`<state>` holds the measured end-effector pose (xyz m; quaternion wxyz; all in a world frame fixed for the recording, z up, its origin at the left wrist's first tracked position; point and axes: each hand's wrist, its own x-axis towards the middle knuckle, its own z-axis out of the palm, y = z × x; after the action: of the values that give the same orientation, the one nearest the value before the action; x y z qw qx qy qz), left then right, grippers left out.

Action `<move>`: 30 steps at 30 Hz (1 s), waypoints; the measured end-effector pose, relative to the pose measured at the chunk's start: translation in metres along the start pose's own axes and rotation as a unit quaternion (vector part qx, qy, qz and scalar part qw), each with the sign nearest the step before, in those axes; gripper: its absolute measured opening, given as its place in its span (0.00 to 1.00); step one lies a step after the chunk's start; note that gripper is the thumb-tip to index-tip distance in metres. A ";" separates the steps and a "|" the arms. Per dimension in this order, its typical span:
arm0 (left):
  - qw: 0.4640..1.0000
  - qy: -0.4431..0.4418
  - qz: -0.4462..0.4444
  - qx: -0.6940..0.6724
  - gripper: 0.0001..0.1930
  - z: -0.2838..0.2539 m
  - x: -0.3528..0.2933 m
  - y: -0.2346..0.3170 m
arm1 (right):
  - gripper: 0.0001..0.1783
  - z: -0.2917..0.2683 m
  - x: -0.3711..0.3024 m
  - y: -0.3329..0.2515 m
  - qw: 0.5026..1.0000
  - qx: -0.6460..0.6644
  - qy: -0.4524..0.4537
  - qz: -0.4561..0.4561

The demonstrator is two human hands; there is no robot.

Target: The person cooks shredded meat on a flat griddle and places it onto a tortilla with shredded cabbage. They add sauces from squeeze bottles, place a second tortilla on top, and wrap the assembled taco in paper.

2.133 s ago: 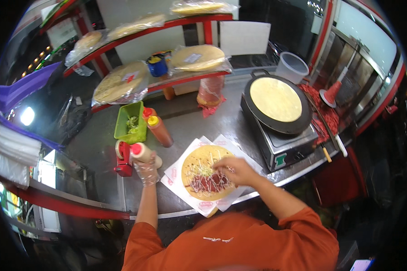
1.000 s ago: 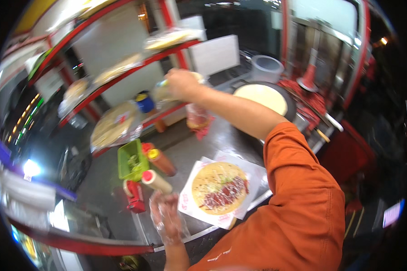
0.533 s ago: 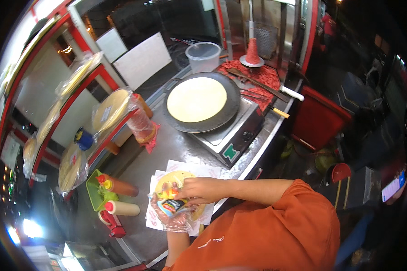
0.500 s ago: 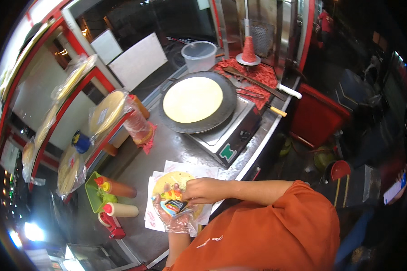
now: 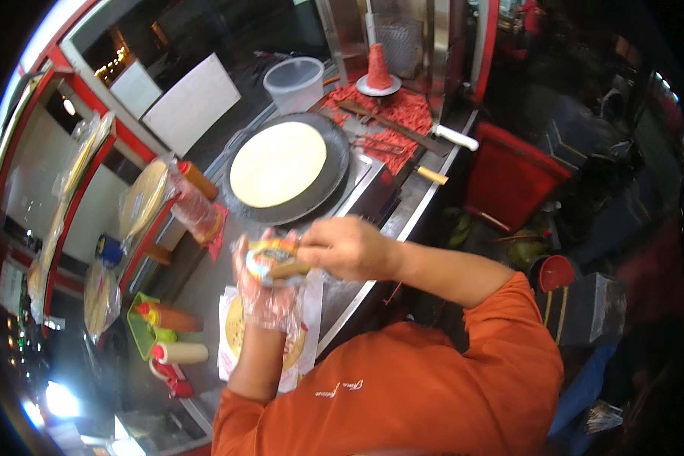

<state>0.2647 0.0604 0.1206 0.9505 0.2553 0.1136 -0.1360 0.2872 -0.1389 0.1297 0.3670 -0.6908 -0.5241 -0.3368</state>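
Observation:
My left hand [image 5: 266, 300], in a clear plastic glove, holds a small packet [image 5: 262, 261] in yellow, blue and white. Bare, my right hand [image 5: 349, 247] is closed at the packet's right edge, its fingertips pinching there. What lies inside the packet cannot be made out. Below my left wrist, a round flatbread [image 5: 234, 323] lies on white printed paper [image 5: 308, 319], partly covered by my arm. Beyond my hands, another pale flatbread [image 5: 277, 163] rests on a round black griddle pan [image 5: 334, 171].
Sauce bottles [image 5: 181, 353] lie by a green basket [image 5: 138, 328] at left. Bagged flatbreads [image 5: 144, 199] stand on the red-edged shelf. Behind the pan are a clear tub [image 5: 293, 85], shredded red meat [image 5: 410, 114], a meat cone [image 5: 378, 68] and a white-handled knife [image 5: 456, 137].
Both hands have risen off the flatbread on the paper and moved forward toward the pan, bringing the packet along. The whole view has shifted somewhat.

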 end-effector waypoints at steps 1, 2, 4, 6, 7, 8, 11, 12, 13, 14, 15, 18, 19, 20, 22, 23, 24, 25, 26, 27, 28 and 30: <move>0.999 -0.026 -0.034 0.000 0.26 0.007 0.006 0.003 | 0.14 -0.007 0.004 -0.001 1.000 -0.006 -0.016 0.017; 0.998 -0.022 -0.062 0.004 0.28 0.014 0.013 0.005 | 0.16 -0.014 0.007 -0.002 1.000 -0.005 -0.001 0.027; 0.990 -0.121 -0.071 -0.023 0.29 0.027 0.024 -0.001 | 0.18 -0.025 0.014 -0.005 0.998 -0.003 -0.039 0.057; 0.993 -0.102 -0.046 0.039 0.29 0.037 0.033 -0.004 | 0.17 -0.033 0.019 -0.007 0.996 -0.040 -0.029 0.068; 0.992 -0.102 -0.060 0.039 0.30 0.041 0.035 -0.006 | 0.16 -0.037 0.022 -0.008 0.995 -0.054 -0.020 0.082; 0.991 -0.111 -0.070 0.038 0.28 0.045 0.036 -0.008 | 0.15 -0.039 0.024 -0.009 0.993 -0.067 -0.016 0.091; 0.987 -0.122 -0.100 0.037 0.24 0.052 0.036 -0.011 | 0.11 -0.046 0.028 -0.011 0.991 -0.061 -0.057 0.108; 0.985 -0.133 -0.104 0.032 0.24 0.054 0.035 -0.012 | 0.10 -0.048 0.029 -0.011 0.988 -0.058 -0.071 0.121; 0.985 -0.135 -0.107 0.030 0.24 0.054 0.034 -0.012 | 0.09 -0.049 0.030 -0.010 0.988 -0.053 -0.084 0.115; 0.985 -0.128 -0.114 0.030 0.24 0.055 0.033 -0.012 | 0.09 -0.050 0.030 -0.010 0.987 -0.048 -0.091 0.120; 0.983 -0.139 -0.112 0.031 0.25 0.054 0.033 -0.012 | 0.09 -0.050 0.031 -0.009 0.986 -0.043 -0.097 0.125; 0.981 -0.151 -0.112 0.039 0.25 0.051 0.032 -0.010 | 0.09 -0.047 0.033 -0.009 0.986 -0.049 -0.106 0.116; 0.981 -0.155 -0.110 0.038 0.25 0.049 0.032 -0.008 | 0.08 -0.045 0.034 -0.010 0.987 -0.053 -0.106 0.112; 0.981 -0.157 -0.108 0.038 0.25 0.047 0.032 -0.007 | 0.08 -0.042 0.035 -0.012 0.987 -0.056 -0.107 0.108; 0.986 -0.128 -0.098 0.040 0.25 0.043 0.033 -0.003 | 0.07 -0.037 0.037 -0.017 0.987 -0.086 -0.098 0.089; 0.982 -0.156 -0.098 0.037 0.24 0.041 0.032 -0.001 | 0.07 -0.034 0.038 -0.020 0.987 -0.115 -0.089 0.075; 0.988 -0.128 -0.083 0.033 0.25 0.039 0.032 0.001 | 0.08 -0.032 0.039 -0.022 0.984 -0.145 -0.078 0.061; 0.986 -0.143 -0.076 0.027 0.26 0.037 0.031 0.004 | 0.08 -0.030 0.040 -0.024 0.985 -0.143 -0.076 0.052; 0.989 -0.129 -0.068 0.029 0.27 0.036 0.032 0.006 | 0.09 -0.028 0.040 -0.025 0.986 -0.144 -0.075 0.041; 0.987 -0.143 -0.066 0.029 0.27 0.033 0.031 0.007 | 0.09 -0.027 0.041 -0.023 0.987 -0.137 -0.075 0.028; 0.989 -0.124 -0.059 0.047 0.27 0.032 0.033 0.008 | 0.09 -0.026 0.041 -0.022 0.988 -0.121 -0.083 0.041; 0.980 -0.185 -0.073 0.017 0.28 0.029 0.030 0.008 | 0.09 -0.025 0.041 -0.019 0.990 -0.082 -0.086 0.079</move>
<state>0.2995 0.0464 0.1401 0.9380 0.2333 -0.0479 -0.2519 0.2763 -0.1376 0.1800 0.2878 -0.7843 -0.4680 -0.2880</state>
